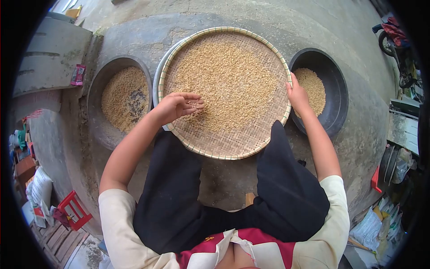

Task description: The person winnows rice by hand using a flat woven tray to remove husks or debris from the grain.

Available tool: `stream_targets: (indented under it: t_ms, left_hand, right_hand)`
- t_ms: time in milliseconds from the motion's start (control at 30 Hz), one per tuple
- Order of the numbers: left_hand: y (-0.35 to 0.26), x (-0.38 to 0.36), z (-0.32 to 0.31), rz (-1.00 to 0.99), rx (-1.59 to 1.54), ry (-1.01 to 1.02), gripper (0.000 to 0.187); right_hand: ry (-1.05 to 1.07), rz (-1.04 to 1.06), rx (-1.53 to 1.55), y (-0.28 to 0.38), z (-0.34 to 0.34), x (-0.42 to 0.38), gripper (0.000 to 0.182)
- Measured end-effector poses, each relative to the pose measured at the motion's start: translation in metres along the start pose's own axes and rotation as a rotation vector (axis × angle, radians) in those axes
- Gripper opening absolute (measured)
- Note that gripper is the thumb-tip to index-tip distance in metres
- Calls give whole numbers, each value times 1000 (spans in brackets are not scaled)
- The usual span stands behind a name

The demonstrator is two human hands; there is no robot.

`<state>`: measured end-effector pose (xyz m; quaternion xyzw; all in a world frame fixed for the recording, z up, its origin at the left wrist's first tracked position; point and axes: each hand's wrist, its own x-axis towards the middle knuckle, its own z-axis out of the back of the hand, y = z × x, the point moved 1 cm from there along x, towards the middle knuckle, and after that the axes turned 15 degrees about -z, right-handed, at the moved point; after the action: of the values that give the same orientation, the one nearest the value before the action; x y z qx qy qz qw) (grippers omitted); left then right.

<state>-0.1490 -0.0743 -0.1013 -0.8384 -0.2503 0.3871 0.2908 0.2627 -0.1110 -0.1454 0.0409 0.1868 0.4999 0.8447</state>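
Left basin: a dark round basin (96,96) stood at 9 o'clock of the woven tray, on the concrete floor (179,18); it held unhusked rice grain, with a darker patch toward its right side.
Red packet: a small red wrapper (78,74) lay on a grey slab (49,54) at 10 o'clock of the left basin, apart from it.
Left hand: the left hand (177,106) was over the tray's 9 o'clock portion, fingers curled loosely together with a pinch of grain (195,105) at the fingertips; whether the grip was fully closed could not be told.
Woven tray: a round bamboo winnowing tray (233,150) rested across the person's knees, with a metal rim showing beneath its left edge. Rice grain (228,80) covered most of its surface; the 6 o'clock portion was nearly bare weave.
Right hand: the right hand (296,95) was clamped on the tray's rim at 3 o'clock, thumb over the edge.
Right basin: a black basin (338,96) stood at 3 o'clock of the tray, just beside the rim, partly filled with grain.
Motorbike: a parked motorbike (396,42) was seen at 2 o'clock, well apart.
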Motion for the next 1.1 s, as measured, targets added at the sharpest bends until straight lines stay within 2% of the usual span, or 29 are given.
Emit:
stream_targets:
  t_ms: [200,433,533,600,667,700,733,767,833,900,1033,1067,1100]
  left_hand:
    - [5,1,-19,-111,-52,-6,44]
    - [2,32,-50,-15,-184,59,48]
    - [-20,61,-109,6,-127,153,52]
    - [-38,87,-170,-6,-224,519,61]
    - [-47,100,-227,-126,-115,663,68]
    - [-55,102,-234,-130,-110,647,68]
    - [-61,104,-236,-188,152,563,69]
    - [-67,108,-234,-244,409,470,70]
    - [-73,107,-191,-197,723,360,64]
    - [-65,100,-132,-87,712,161,54]
    - [-31,53,-50,61,825,-50,40]
    - [-21,43,-34,58,860,-70,36]
    - [-11,35,-23,-6,1082,-54,33]
  right_hand:
    - [-28,43,18,-4,-3,3,47]
    - [-17,46,73,-3,1,1,47]
    - [-1,35,104,-4,2,0,46]
    - [-5,38,112,-4,3,0,46]
    - [5,146,197,-13,-6,5,47]
    - [51,55,110,-5,2,2,47]
    - [62,70,112,-4,1,0,47]
    - [52,58,127,-4,1,0,47]
    - [11,62,141,-8,-2,3,47]
    - [19,75,158,-11,-3,7,47]
    - [70,43,164,-7,-2,5,47]
    - [58,52,162,-9,-3,5,47]
    - [59,50,164,-9,-2,5,47]
